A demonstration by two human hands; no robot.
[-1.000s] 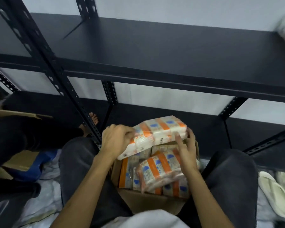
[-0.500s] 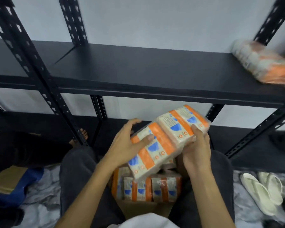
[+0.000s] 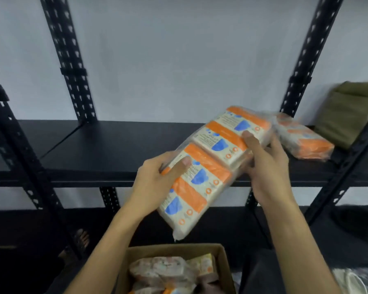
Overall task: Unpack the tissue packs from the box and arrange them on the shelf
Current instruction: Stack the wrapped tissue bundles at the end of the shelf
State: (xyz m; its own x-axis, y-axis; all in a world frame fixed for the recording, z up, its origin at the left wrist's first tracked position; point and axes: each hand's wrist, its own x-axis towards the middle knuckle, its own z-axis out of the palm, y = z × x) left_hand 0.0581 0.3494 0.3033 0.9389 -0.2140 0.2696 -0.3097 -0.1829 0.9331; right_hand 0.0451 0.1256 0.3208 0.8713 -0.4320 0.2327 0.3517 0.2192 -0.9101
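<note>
I hold a long orange, white and blue tissue pack tilted in the air, its far end over the black shelf. My left hand grips its left side with the thumb on top. My right hand grips its right side, thumb across the wrapper. A second tissue pack lies flat on the shelf at the right, just beyond the held one. Below, the open cardboard box holds several more packs.
An olive-green folded bag sits on the shelf at the far right. Black perforated uprights stand at the left, back and right. A lower shelf runs beneath. A white wall is behind.
Both hands lifted the tissue pack from above the box up to shelf height and toward the right. My view tilted upward, so the box now sits at the bottom edge.
</note>
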